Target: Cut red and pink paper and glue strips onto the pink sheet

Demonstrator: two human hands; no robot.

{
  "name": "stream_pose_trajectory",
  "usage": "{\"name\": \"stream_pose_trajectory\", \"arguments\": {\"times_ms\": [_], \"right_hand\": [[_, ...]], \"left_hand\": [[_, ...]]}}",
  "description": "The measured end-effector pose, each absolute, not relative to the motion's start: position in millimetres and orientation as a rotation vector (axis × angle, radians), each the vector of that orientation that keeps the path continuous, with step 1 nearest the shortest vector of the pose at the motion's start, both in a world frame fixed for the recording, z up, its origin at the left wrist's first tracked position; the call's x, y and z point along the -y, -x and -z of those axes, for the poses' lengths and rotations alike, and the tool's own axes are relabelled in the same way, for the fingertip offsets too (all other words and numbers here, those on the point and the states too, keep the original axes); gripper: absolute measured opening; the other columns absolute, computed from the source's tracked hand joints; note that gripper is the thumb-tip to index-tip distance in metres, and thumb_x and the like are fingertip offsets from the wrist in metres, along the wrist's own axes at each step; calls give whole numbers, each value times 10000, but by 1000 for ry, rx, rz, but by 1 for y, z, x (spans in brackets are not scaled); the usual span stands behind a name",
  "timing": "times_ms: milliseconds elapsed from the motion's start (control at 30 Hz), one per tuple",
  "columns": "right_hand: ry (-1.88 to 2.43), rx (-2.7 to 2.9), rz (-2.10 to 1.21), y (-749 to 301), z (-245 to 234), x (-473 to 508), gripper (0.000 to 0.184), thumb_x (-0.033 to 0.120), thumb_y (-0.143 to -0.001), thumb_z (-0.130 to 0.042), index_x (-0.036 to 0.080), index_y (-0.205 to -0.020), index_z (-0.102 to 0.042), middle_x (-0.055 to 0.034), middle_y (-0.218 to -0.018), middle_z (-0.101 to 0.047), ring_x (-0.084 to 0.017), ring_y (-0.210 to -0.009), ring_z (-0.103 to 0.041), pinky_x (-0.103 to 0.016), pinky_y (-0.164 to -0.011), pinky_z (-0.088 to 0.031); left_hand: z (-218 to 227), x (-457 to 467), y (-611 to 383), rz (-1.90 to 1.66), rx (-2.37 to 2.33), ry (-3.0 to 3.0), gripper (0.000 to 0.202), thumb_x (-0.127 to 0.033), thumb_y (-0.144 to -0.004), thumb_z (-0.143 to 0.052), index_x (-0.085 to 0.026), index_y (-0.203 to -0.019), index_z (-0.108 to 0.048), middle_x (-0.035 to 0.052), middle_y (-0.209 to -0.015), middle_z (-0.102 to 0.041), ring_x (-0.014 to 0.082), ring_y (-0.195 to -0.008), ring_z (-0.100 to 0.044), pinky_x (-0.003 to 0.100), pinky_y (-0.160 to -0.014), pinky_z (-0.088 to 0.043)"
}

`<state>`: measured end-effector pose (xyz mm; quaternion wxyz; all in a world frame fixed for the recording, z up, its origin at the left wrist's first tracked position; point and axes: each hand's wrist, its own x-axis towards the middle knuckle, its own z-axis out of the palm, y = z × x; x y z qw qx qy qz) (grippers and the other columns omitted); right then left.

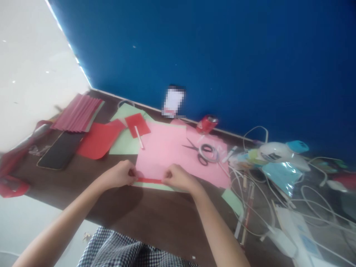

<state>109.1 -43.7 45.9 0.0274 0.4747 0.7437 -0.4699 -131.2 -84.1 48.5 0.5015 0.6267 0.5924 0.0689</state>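
Left hand (124,172) and right hand (177,177) pinch a red paper strip (150,181), lower center.
Upper right of center, a red can (204,125) hides its contents; brown tabletop (155,209) stretches below.

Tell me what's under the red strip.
Pale green paper shows along the near edge of the red strip, pink paper along its far edge. The strip covers whatever lies directly beneath; the left hand and right hand block either end.
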Motion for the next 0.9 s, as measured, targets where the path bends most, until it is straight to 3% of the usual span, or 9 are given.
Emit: {"name": "stream_pose_trajectory", "arguments": {"times_ms": [900], "right_hand": [[-1452,-2296,1262,-103,-54,47,91,126,-629,-513,150,-556,-563,-1,-562,-567,-100,-574,-529,-184,-514,-310]], "left_hand": [[-48,81,131,-28,-1451,-1537,215,-218,-638,-475,-131,-685,-667,47,-607,-658,160,-554,-592,236,-502,-395]]}}
